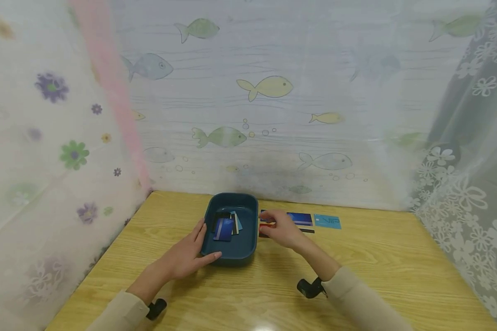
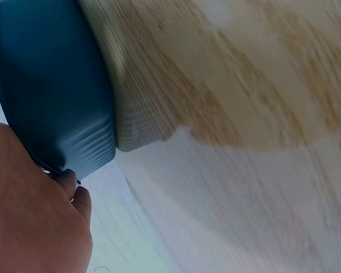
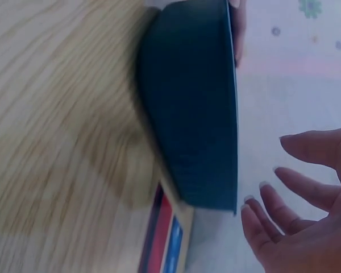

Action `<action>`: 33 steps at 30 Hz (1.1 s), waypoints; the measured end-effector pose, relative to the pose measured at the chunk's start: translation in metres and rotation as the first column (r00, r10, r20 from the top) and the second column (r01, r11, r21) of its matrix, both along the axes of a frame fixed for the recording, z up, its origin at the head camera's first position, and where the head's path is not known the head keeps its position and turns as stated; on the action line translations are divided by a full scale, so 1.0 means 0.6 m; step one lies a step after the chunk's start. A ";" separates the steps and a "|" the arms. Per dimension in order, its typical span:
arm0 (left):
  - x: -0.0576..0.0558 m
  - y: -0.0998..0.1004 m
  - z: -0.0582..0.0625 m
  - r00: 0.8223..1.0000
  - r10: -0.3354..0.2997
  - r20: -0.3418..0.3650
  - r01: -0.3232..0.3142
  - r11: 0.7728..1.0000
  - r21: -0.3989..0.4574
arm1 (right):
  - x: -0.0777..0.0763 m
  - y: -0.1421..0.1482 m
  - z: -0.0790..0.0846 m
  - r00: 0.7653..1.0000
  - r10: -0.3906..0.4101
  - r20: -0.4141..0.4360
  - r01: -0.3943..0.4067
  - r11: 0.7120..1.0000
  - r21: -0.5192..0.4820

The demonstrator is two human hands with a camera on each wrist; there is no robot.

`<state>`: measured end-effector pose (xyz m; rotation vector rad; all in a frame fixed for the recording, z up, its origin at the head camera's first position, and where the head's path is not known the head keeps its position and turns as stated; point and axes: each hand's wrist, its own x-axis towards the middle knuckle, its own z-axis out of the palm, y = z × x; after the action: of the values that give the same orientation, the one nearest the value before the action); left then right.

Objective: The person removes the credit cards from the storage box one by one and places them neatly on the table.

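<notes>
A dark blue plastic bin (image 1: 240, 246) stands on the table with several cards inside, a blue card (image 1: 223, 229) on top of the pile. My left hand (image 1: 181, 255) holds the bin's near left corner, thumb over the front rim and fingers along the left wall. In the left wrist view, fingertips (image 2: 81, 202) bend at the bin's edge. Just right of the bin, my right hand (image 1: 282, 228) hovers over cards laid on the table. The right wrist view shows its fingers (image 3: 275, 210) spread and loosely bent, holding nothing. A red card (image 1: 266, 230) is partly hidden under it.
To the right of my right hand lie a dark blue card (image 1: 300, 219) and a light blue card (image 1: 328, 221) on the wooden table (image 1: 381, 276). A fish-patterned curtain (image 1: 269, 161) rises behind the table's back edge. Patterned sheets hang on both sides.
</notes>
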<state>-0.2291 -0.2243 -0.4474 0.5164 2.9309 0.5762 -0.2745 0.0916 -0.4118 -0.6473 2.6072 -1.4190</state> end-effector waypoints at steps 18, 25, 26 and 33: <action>0.002 -0.003 0.002 1.000 -0.007 0.007 0.007 1.000 0.006 | -0.026 -0.130 -0.028 0.988 0.108 -0.114 -0.114 0.992 -0.049; 0.001 0.000 0.000 1.000 -0.010 0.015 0.010 1.000 0.011 | -0.039 -0.158 -0.044 0.990 0.047 -0.131 -0.049 0.999 -0.006; 0.000 0.000 0.001 1.000 -0.012 0.012 0.011 1.000 0.011 | -0.041 -0.162 -0.045 0.991 0.038 -0.129 -0.038 0.999 0.002; 0.001 0.002 0.005 1.000 -0.021 0.000 0.021 1.000 -0.011 | -0.055 -0.189 -0.062 0.995 -0.060 -0.079 0.070 0.989 0.128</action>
<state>-0.2287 -0.2230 -0.4444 0.5454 2.9234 0.5574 -0.3073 -0.0219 -0.4489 -0.6164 2.7749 -1.2507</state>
